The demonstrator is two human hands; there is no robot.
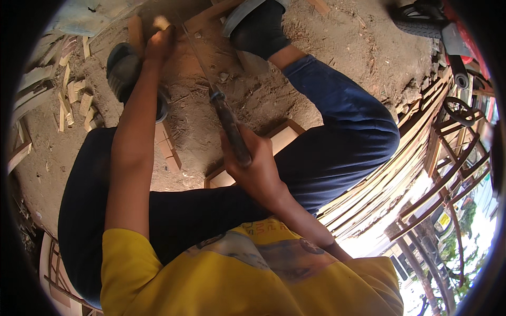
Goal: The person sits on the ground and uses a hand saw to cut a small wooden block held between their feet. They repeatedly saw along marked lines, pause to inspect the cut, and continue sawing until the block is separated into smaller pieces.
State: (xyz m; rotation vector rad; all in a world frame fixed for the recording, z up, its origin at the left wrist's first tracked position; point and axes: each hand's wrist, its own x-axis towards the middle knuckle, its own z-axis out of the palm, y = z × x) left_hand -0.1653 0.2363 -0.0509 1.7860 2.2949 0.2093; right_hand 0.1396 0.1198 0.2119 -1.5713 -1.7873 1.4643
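My right hand (pixel 255 166) is wrapped round the dark handle of a saw (pixel 229 124). Its long thin blade, seen nearly edge-on, runs up and away to the left, past a reddish-brown strip of wood (pixel 211 17). My left hand (pixel 159 45) reaches far forward on the left of the blade, its fingers closed at a piece of wood; a bright patch at the fingertips blurs the exact grip. Another upright wood piece (pixel 136 34) stands just left of that hand. My shoes (pixel 124 66) flank the work, one on each side.
Small wood offcuts (pixel 84 102) lie on the dirt floor (pixel 327 39) at left. A short stack of wood strips (pixel 167 145) and a wooden frame (pixel 284 134) lie nearer me. Long timber strips (pixel 369 195) are piled at right, beside a metal frame with a wheel (pixel 458 110). A tyre (pixel 419 27) is at far right.
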